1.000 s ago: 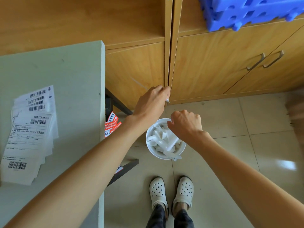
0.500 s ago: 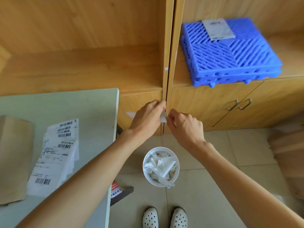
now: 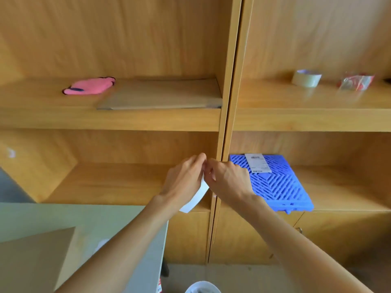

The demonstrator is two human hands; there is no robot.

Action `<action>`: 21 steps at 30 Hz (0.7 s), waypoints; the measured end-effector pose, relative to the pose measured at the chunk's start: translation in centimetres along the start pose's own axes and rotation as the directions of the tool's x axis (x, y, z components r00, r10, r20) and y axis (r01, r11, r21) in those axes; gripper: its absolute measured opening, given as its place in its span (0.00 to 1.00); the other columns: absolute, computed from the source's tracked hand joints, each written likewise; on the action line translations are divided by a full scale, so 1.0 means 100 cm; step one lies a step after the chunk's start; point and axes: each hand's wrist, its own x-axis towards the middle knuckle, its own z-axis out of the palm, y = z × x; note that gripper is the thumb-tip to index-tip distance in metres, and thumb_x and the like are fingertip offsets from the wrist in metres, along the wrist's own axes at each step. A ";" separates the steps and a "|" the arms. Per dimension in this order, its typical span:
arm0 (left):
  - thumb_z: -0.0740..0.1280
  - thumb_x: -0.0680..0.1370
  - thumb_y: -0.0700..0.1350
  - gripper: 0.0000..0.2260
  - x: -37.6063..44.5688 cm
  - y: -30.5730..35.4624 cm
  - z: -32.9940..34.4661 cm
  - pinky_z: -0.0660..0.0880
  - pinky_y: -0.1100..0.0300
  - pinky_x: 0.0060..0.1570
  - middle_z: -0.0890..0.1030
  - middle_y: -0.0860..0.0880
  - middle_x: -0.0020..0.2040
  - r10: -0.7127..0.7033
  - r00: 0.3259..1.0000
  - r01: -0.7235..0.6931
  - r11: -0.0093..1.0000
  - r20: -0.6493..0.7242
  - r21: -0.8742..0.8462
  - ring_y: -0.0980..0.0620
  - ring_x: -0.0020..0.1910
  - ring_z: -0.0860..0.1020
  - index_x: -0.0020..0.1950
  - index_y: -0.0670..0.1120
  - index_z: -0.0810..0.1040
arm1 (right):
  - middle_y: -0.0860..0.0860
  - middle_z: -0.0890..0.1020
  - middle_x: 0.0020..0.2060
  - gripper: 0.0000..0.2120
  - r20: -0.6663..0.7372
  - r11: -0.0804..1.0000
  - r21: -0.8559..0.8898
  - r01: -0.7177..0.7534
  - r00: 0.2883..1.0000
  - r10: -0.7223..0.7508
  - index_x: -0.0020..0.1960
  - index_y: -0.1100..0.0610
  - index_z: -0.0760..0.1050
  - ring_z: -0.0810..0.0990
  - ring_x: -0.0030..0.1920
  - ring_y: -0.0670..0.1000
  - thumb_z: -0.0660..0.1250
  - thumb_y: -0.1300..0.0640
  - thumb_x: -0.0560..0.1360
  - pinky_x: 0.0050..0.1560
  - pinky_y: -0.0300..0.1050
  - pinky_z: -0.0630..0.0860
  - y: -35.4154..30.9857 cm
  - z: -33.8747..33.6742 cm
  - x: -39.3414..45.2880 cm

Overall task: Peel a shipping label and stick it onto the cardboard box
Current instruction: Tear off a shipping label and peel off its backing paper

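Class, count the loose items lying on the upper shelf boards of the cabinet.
4: pink glove and flat cardboard on the left board; tape roll and plastic packet on the right. Others may lie out of frame.

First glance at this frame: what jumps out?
Both hands, left and right, meet mid-frame and pinch a white label that curls down between them. Next, colour: a blue grid tile on the lower right shelf and a pink glove on the upper left shelf.
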 end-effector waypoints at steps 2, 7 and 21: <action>0.58 0.81 0.41 0.04 0.013 0.000 -0.034 0.66 0.58 0.31 0.79 0.53 0.49 0.005 0.999 -0.004 1.000 -0.045 0.019 0.49 0.42 0.76 0.51 0.50 0.67 | 0.48 0.83 0.41 0.10 -0.041 0.999 -0.012 0.035 0.999 -0.036 0.53 0.51 0.74 0.74 0.35 0.55 0.56 0.51 0.81 0.34 0.45 0.66 -0.014 -0.032 0.014; 0.60 0.80 0.41 0.04 0.038 0.006 -0.110 0.68 0.57 0.32 0.80 0.53 0.48 0.036 0.981 -0.013 0.993 -0.189 0.120 0.49 0.45 0.78 0.52 0.49 0.67 | 0.50 0.84 0.41 0.10 -0.173 0.991 -0.050 0.121 0.977 -0.128 0.54 0.51 0.74 0.80 0.37 0.57 0.55 0.51 0.81 0.35 0.45 0.72 -0.049 -0.098 0.045; 0.56 0.84 0.48 0.08 0.047 -0.001 -0.259 0.69 0.57 0.56 0.73 0.52 0.57 -0.057 0.889 -0.049 0.975 -0.454 -0.219 0.53 0.57 0.70 0.54 0.45 0.71 | 0.50 0.81 0.34 0.13 -0.351 0.926 0.140 0.351 0.892 -0.285 0.47 0.51 0.75 0.80 0.34 0.56 0.53 0.48 0.78 0.39 0.51 0.79 -0.133 -0.219 0.084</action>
